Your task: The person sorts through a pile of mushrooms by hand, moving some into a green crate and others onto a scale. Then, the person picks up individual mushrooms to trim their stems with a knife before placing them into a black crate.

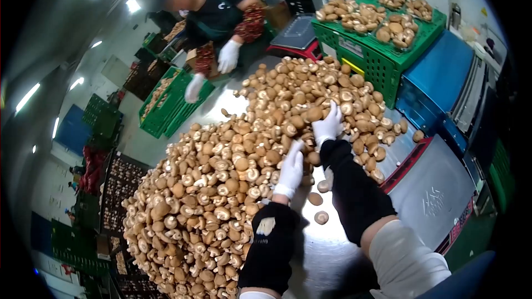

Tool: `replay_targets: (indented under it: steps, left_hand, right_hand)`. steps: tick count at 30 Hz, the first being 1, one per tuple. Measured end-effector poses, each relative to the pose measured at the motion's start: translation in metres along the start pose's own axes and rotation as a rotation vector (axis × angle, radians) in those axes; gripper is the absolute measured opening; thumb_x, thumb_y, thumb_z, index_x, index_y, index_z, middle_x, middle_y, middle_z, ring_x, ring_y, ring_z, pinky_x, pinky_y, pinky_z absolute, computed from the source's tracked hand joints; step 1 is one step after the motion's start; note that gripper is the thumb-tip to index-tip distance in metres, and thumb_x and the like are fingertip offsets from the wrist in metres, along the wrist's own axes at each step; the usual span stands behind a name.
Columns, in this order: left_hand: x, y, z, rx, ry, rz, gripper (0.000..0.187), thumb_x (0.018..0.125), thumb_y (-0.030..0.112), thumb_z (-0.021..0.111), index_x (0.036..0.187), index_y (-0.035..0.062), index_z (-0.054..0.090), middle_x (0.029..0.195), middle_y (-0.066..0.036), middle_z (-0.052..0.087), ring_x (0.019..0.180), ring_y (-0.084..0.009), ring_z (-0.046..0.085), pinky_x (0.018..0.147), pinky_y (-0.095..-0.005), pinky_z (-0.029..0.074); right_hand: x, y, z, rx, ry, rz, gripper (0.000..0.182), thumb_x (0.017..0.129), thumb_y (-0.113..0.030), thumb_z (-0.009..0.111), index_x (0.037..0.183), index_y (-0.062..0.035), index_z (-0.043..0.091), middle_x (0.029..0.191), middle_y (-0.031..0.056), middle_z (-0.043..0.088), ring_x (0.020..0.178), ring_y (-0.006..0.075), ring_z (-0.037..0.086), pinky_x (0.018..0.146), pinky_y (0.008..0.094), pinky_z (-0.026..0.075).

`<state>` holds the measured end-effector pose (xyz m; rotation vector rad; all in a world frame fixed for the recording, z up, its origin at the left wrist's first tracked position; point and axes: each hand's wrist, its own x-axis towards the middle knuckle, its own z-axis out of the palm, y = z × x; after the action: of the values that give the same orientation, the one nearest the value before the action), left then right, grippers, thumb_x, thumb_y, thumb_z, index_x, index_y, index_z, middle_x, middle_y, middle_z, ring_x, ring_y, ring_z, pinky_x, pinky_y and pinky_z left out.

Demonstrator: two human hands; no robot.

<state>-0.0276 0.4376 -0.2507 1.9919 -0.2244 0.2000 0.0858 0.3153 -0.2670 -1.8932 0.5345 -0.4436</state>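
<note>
A big heap of brown-capped mushrooms [221,174] with pale stems covers much of the metal table. My right hand [329,126], in a white glove, reaches into the upper part of the heap. Its fingers curl around a brown mushroom [314,113], though the grip is partly hidden. Lower and to the left, my white-gloved left hand [290,173] lies along the heap's edge with its fingers stretched out, touching mushrooms. A few loose mushrooms, one cap-down [321,218], rest on the bare metal between my forearms.
Packed trays of mushrooms [397,30] sit on a green crate [360,58] at the upper right. A scale [429,188] with a metal plate stands right of my arm. Across the table, a co-worker [221,22] in white gloves stands near another green crate [174,102].
</note>
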Motion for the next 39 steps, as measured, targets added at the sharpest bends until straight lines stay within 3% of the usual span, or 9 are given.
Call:
replay_targets:
  steps: [4, 10, 13, 15, 18, 21, 25, 32, 39]
  left_hand:
    - [-0.089, 0.051, -0.019, 0.023, 0.033, -0.063, 0.027, 0.092, 0.012, 0.052, 0.114, 0.0007, 0.061, 0.122, -0.02, 0.059, 0.114, -0.0323, 0.057, 0.097, -0.0348, 0.043]
    - [-0.228, 0.085, -0.071, 0.36, 0.435, -0.154, 0.023, 0.086, 0.006, 0.057, 0.106, -0.0007, 0.065, 0.112, -0.019, 0.063, 0.107, -0.0315, 0.06, 0.093, -0.0363, 0.046]
    - [-0.271, 0.085, -0.103, 0.632, 0.678, -0.177, 0.019, 0.083, 0.003, 0.057, 0.1, 0.0015, 0.065, 0.105, -0.016, 0.063, 0.101, -0.0312, 0.059, 0.091, -0.0378, 0.046]
    - [-0.287, 0.083, -0.131, 0.835, 0.72, -0.179, 0.023, 0.081, 0.004, 0.059, 0.103, 0.0028, 0.063, 0.11, -0.016, 0.06, 0.104, -0.0336, 0.055, 0.094, -0.041, 0.043]
    - [-0.291, 0.077, -0.168, 1.246, 0.687, -0.429, 0.045, 0.082, 0.028, 0.061, 0.12, 0.0048, 0.056, 0.128, -0.022, 0.047, 0.125, -0.0414, 0.037, 0.108, -0.0535, 0.023]
    - [-0.293, 0.059, -0.171, 1.329, 0.59, -0.6, 0.058, 0.081, 0.046, 0.058, 0.124, 0.0063, 0.055, 0.132, -0.025, 0.044, 0.134, -0.0427, 0.027, 0.109, -0.0564, 0.017]
    - [-0.3, 0.066, -0.145, 1.232, 0.467, -0.423, 0.048, 0.078, 0.044, 0.061, 0.111, 0.0087, 0.062, 0.122, -0.018, 0.052, 0.112, -0.0378, 0.047, 0.104, -0.0509, 0.028]
    - [-0.334, 0.077, -0.074, 1.027, 0.415, -0.387, 0.058, 0.078, 0.044, 0.065, 0.128, 0.0165, 0.054, 0.131, -0.018, 0.046, 0.122, -0.041, 0.04, 0.105, -0.0508, 0.029]
    - [-0.401, 0.091, -0.088, 1.122, 0.879, -0.679, 0.052, 0.076, 0.038, 0.066, 0.12, 0.0111, 0.058, 0.129, -0.017, 0.046, 0.124, -0.0394, 0.035, 0.107, -0.0567, 0.019]
  right_hand:
    - [0.015, -0.042, -0.026, -0.207, -0.302, 0.161, 0.09, 0.067, -0.024, 0.069, 0.145, -0.0164, 0.025, 0.153, 0.0139, 0.019, 0.125, 0.0489, 0.036, 0.104, 0.0547, 0.031]
    - [-0.036, -0.05, -0.028, -0.09, -0.195, -0.644, 0.053, 0.077, -0.016, 0.057, 0.129, -0.0093, 0.051, 0.138, 0.0149, 0.046, 0.117, 0.041, 0.046, 0.102, 0.0505, 0.033]
    - [-0.109, -0.056, -0.013, 0.21, -0.565, -0.878, 0.023, 0.08, -0.009, 0.057, 0.098, -0.0036, 0.068, 0.098, 0.0143, 0.067, 0.094, 0.0308, 0.063, 0.084, 0.0362, 0.049]
    - [-0.173, -0.075, -0.022, 0.19, -1.023, -0.685, 0.021, 0.081, -0.014, 0.058, 0.096, -0.0054, 0.068, 0.091, 0.0155, 0.067, 0.086, 0.0301, 0.064, 0.078, 0.0361, 0.051]
    - [-0.235, -0.07, 0.0, 0.078, -1.135, -1.024, 0.035, 0.08, -0.028, 0.062, 0.107, -0.0067, 0.065, 0.102, 0.0159, 0.066, 0.098, 0.0309, 0.061, 0.086, 0.0396, 0.047]
    - [-0.278, -0.06, -0.007, -0.271, -1.043, -0.992, 0.069, 0.076, -0.041, 0.065, 0.131, -0.0049, 0.044, 0.129, 0.0148, 0.052, 0.124, 0.0326, 0.043, 0.104, 0.0468, 0.032]
    - [-0.29, -0.05, -0.044, -0.193, -1.015, -1.273, 0.058, 0.066, -0.041, 0.07, 0.113, -0.0093, 0.058, 0.112, 0.0074, 0.055, 0.103, 0.0277, 0.051, 0.095, 0.0447, 0.035]
    - [-0.293, -0.045, -0.09, -0.058, -1.027, -1.329, 0.038, 0.069, -0.032, 0.07, 0.1, -0.012, 0.061, 0.1, 0.007, 0.057, 0.096, 0.0299, 0.049, 0.085, 0.0426, 0.035]
    - [-0.295, -0.026, -0.036, -0.314, -0.974, -1.251, 0.052, 0.072, -0.042, 0.068, 0.117, -0.0157, 0.058, 0.119, 0.0141, 0.055, 0.117, 0.038, 0.045, 0.097, 0.0498, 0.035]
